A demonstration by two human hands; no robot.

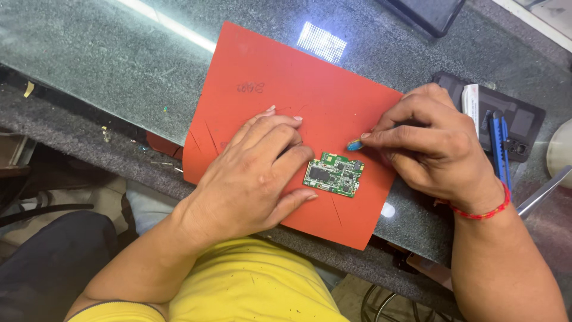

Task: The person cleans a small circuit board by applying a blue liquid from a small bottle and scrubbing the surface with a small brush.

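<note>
A small green circuit board (333,173) lies on a red-orange mat (280,83) on a glass-topped counter. My left hand (256,173) rests flat on the mat, its fingers touching the board's left edge. My right hand (432,143) pinches a small tool with a blue tip (355,144), the tip just above the board's upper right corner. A red thread band circles my right wrist.
A dark phone body (518,122) with a white strip lies at the right, with blue tweezers (501,149) on it. Another dark device (426,12) sits at the top edge. A lamp's reflection (322,42) glares on the glass. The counter's front edge runs below the mat.
</note>
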